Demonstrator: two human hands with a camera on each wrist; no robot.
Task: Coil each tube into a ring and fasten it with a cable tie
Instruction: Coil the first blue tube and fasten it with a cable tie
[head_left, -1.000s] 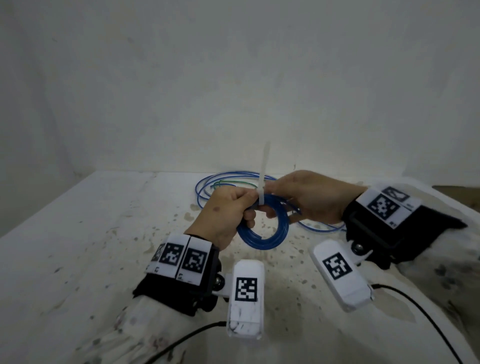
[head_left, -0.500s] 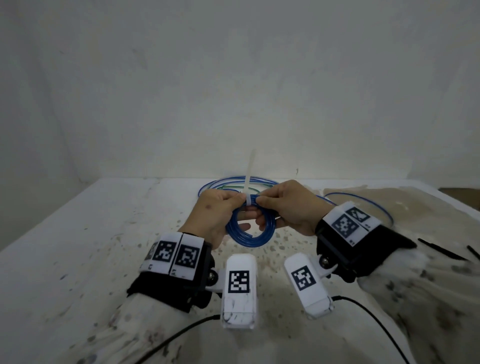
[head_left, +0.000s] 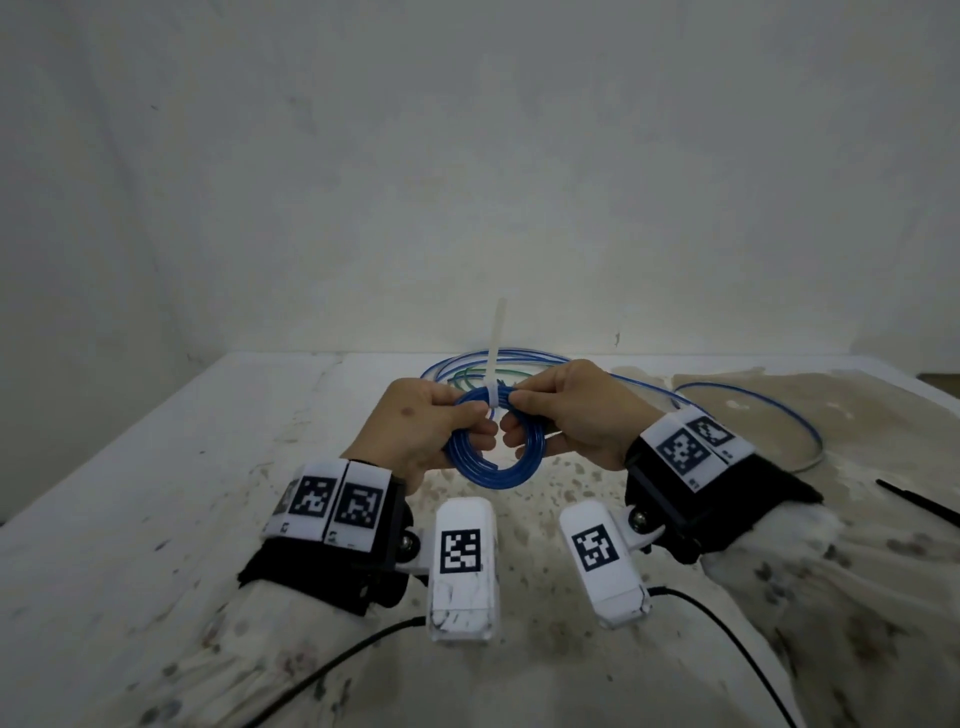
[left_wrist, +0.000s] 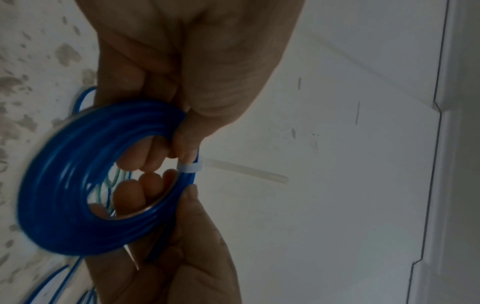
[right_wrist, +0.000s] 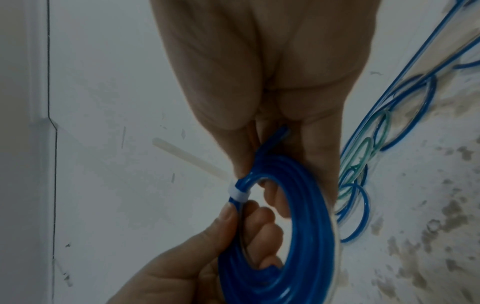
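Note:
A blue tube wound into a small ring (head_left: 493, 470) hangs above the table, held between both hands. A white cable tie (head_left: 491, 401) is looped round the top of the ring, and its tail (head_left: 496, 343) points straight up. My left hand (head_left: 465, 415) pinches the coil just left of the tie, with its other fingers through the ring. My right hand (head_left: 524, 408) pinches the coil just right of it. In the left wrist view the tie band (left_wrist: 189, 166) sits between the two thumbs. In the right wrist view the band (right_wrist: 237, 192) clasps the blue strands (right_wrist: 306, 236).
Loose blue and green tubes (head_left: 519, 364) lie tangled on the stained white table (head_left: 208, 467) behind the hands, close to the wall. One blue loop (head_left: 779, 410) runs out over a brown patch at the right. Black cable ties (head_left: 914, 499) lie near the right edge.
My right hand has moved left and closer to me, so both hands now meet on either side of the tie. The coil stays held and the tail still stands up.

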